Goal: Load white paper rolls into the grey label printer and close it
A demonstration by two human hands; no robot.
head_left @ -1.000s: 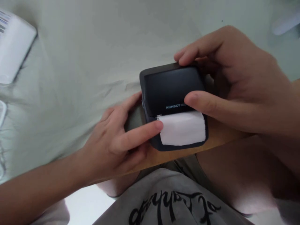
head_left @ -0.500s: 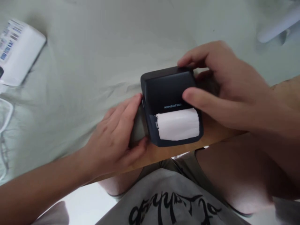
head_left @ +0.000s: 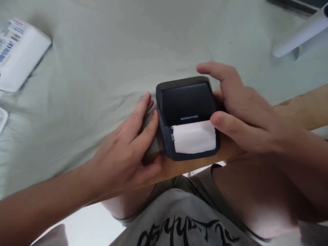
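A dark label printer (head_left: 188, 106) marked NIIMBOT sits near the front edge of the cloth-covered table, logo side toward me. A white strip of label paper (head_left: 194, 138) with a ragged edge covers its lower front. My left hand (head_left: 125, 150) lies along the printer's left side, its fingers spread and one fingertip at the casing. On the opposite side is my right hand (head_left: 246, 109). Its thumb rests by the printer's right edge near the paper, and its forefinger is raised off the top corner. The other right fingers are partly hidden behind the printer's side.
A white box or packet (head_left: 28, 54) with a barcode label lies at the upper left, a white cable or handle below it. On the upper right are a white rod-like object (head_left: 299, 36) and a dark flat item (head_left: 294, 6). A wooden table edge (head_left: 176, 167) runs above my lap.
My right forefinger has lifted away from the printer's top, and the thumb has slid down toward its right edge. My left fingers have spread apart and loosened. The printer has barely shifted.
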